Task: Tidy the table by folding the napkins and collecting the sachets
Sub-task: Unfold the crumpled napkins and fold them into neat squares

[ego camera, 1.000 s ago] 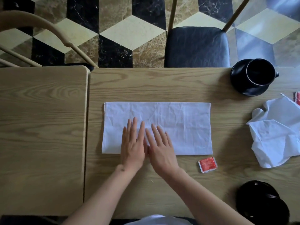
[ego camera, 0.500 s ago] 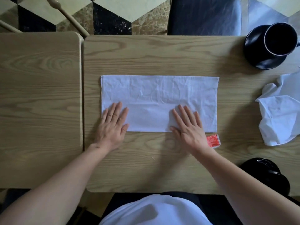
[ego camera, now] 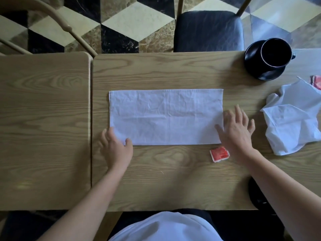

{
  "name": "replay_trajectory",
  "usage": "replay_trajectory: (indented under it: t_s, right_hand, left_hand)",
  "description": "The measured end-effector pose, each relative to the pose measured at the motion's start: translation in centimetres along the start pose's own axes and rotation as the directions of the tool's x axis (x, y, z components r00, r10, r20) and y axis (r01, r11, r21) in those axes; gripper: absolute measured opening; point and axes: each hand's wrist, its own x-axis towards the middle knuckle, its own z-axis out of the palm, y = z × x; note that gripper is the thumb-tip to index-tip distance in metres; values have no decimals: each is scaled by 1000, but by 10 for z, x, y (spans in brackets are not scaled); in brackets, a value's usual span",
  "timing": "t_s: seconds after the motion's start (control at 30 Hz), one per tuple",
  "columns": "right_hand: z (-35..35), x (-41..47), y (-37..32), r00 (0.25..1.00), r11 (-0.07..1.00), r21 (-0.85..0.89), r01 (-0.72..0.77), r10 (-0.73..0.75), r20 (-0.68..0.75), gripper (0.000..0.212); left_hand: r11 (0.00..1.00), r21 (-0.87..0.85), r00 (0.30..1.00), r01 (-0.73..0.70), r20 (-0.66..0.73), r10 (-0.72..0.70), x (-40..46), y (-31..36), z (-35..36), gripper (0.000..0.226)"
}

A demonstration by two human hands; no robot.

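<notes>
Two light oak-grain tables (ego camera: 173, 180) stand edge to edge over a floor of black, cream and brown cube-pattern tiles. A white cloth napkin folded into a long rectangle (ego camera: 165, 117) lies flat on the right-hand table. The left hand (ego camera: 115, 145) sits at its near left corner, thumb on top of the cloth and fingers at the edge, seemingly pinching that corner. The right hand (ego camera: 237, 127) lies flat with fingers spread and straight at the napkin's right end, holding nothing. A small red sachet with white border (ego camera: 219, 153) lies just below the near right corner. A crumpled white napkin (ego camera: 291, 124) sits further right, cut off by the frame, as is a second red sachet (ego camera: 317, 82).
</notes>
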Motion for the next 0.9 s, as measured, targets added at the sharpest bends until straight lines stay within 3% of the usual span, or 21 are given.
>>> replay_trajectory:
  t_s: [0.03,0.07,0.1,0.17,0.23,0.3,0.33,0.43,0.57,0.73,0.83,0.9]
  right_hand:
    - [-11,13,-4,997,997,59,-48,51,-64,61]
    - [-22,26,-9,991,994,98,-44,56,-121,61]
    - [-32,41,-16,987,994,107,0,17,-157,60]
    - [-47,71,-32,985,989,75,128,-117,-129,57]
    - [-56,98,-50,974,973,49,226,-226,-4,53]
    - [-62,117,-62,958,965,1,263,-261,115,50]
    - [-64,124,-65,955,964,-35,264,-256,147,49]
    - [-67,135,-73,953,957,-163,239,-199,229,46]
    - [-82,136,-93,892,929,-265,258,-123,436,26]
    - [-120,96,-127,789,931,-82,356,-252,560,20]
    - [-148,58,-138,737,944,214,251,-330,589,24]
    - [-166,33,-145,739,857,508,79,-392,547,14]
  left_hand:
    - [945,-255,976,206,-20,-218,-14,16,1,39]
    - [790,-473,909,390,59,-413,-29,33,3,22]
    - [574,-591,803,567,240,-546,-45,51,6,11]
    - [166,-558,545,813,632,-551,-77,88,24,22]
    - [-77,-424,356,902,833,-423,-105,123,46,28]
    - [-118,-327,261,938,885,-385,-126,154,64,26]
    - [-89,-306,249,948,886,-391,-134,163,70,25]
    - [10,-255,242,967,904,-352,-150,188,84,25]
    - [-47,-281,245,958,895,-372,-144,205,97,17]
    - [-51,-291,254,955,895,-367,-128,203,79,30]
    - [-127,-339,303,932,922,-243,-121,191,54,39]
    - [-201,-364,350,909,931,-104,-119,180,34,47]
